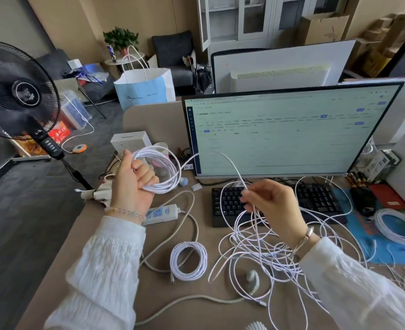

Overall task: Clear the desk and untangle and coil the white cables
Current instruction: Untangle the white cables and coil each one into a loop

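A small white tag (188,166) at the monitor's lower left corner reads "A1" followed by a character too small to make out. The blue and white paper bag (146,88) on the far floor carries a line of dark print, and the white box (130,140) left of the monitor has a dark word along its top edge, both too blurred to read. The screen (284,129) shows rows of text too small to read, and the red packet (59,135) under the fan bears illegible characters.
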`<state>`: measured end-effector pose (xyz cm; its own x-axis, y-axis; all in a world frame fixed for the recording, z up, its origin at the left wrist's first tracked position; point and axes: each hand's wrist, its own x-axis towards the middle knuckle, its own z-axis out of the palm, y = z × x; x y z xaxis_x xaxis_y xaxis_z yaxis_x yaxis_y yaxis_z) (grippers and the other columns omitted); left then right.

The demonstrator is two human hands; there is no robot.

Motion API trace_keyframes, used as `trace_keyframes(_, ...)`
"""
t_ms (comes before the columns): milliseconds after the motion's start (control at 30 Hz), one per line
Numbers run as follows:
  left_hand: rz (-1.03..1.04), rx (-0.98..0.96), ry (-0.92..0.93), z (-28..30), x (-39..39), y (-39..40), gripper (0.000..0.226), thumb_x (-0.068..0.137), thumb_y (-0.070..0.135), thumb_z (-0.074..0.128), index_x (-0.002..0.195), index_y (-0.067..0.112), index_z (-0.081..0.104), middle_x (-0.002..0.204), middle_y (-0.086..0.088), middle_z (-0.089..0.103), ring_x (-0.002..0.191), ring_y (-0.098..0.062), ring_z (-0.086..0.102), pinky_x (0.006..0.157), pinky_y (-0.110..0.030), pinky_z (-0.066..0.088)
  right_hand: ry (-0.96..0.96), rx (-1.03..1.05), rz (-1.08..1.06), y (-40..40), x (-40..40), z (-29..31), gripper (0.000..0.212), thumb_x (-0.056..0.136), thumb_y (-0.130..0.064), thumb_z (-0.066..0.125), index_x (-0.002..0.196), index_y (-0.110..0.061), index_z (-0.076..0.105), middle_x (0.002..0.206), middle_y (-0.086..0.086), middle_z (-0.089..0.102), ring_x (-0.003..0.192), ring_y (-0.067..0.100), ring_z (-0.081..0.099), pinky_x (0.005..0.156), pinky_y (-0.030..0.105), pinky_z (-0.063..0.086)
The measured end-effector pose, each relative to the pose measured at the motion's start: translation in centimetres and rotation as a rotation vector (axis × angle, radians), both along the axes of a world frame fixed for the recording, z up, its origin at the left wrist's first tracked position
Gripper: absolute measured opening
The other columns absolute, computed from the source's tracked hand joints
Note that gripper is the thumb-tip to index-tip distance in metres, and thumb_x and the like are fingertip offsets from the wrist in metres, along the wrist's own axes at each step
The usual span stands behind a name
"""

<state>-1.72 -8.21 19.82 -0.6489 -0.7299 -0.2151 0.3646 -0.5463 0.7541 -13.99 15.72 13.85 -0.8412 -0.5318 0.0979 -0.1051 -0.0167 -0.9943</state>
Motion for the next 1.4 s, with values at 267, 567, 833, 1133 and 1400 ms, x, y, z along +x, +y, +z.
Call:
trace_keyframes(267, -0.095, -0.242, -0.168, -0.9, -0.8, 4.0, 0.052, 0.099, 0.053, 0.038, 0.059, 0.019, 0.039, 0.045, 0.007, 0.023, 0.036, -0.009, 0.021, 0.040, -0.021, 0.024, 0.136, -0.117, 0.145, -2.6, 4.3, 5.4, 0.019, 0.083, -0.001, 0.070, 0.088, -0.019, 0.074, 0.080, 0.002, 0.075, 0.071, 0.020, 0.072, 0.072, 0.030, 0.058)
trace_keyframes(567, -0.254, -0.257, -0.086, 0.2, -1.4, 8.9, 0.052, 0.075, 0.064, 0.059, 0.059, 0.020, 0.037, 0.047, 0.003, 0.025, 0.044, -0.012, 0.022, 0.053, -0.031, 0.013, 0.215, -0.041, 0.104, -4.7, 7.7, 4.2, 0.019, 0.073, -0.002, 0.079, 0.079, -0.020, 0.074, 0.067, -0.016, 0.069, 0.055, 0.003, 0.062, 0.059, 0.017, 0.049)
trace_keyframes(833, -0.362, 0.091, 0.194, 0.7, -1.5, 7.4, 0.042, 0.097, 0.040, 0.044, 0.063, 0.021, 0.032, 0.051, 0.007, 0.027, 0.044, -0.008, 0.027, 0.048, -0.020, 0.034, 0.228, -0.056, 0.142, -4.1, 7.5, 3.1, 0.017, 0.078, -0.021, 0.080, 0.076, -0.014, 0.064, 0.067, -0.001, 0.068, 0.057, 0.016, 0.063, 0.061, 0.034, 0.054)
trace_keyframes(1133, -0.454, 0.215, 0.395, 2.6, 0.2, 2.6, 0.040, 0.099, 0.032, 0.037, 0.062, 0.018, 0.042, 0.042, 0.010, 0.029, 0.034, -0.007, 0.023, 0.041, -0.017, 0.025, 0.171, 0.411, 0.500, -0.6, 3.0, -3.2, 0.026, 0.090, -0.032, 0.066, 0.066, -0.022, 0.060, 0.056, -0.006, 0.061, 0.052, 0.007, 0.052, 0.056, 0.023, 0.044)
trace_keyframes(1400, -0.358, 0.082, 0.257, 3.6, 1.5, -0.4, 0.036, 0.096, 0.033, 0.042, 0.062, 0.020, 0.040, 0.042, 0.011, 0.026, 0.041, -0.007, 0.010, 0.042, -0.016, 0.027, -0.040, 0.528, 0.451, 2.6, -3.2, -7.5, 0.016, 0.090, -0.021, 0.064, 0.077, -0.013, 0.066, 0.066, 0.002, 0.067, 0.059, 0.012, 0.058, 0.059, 0.022, 0.047)
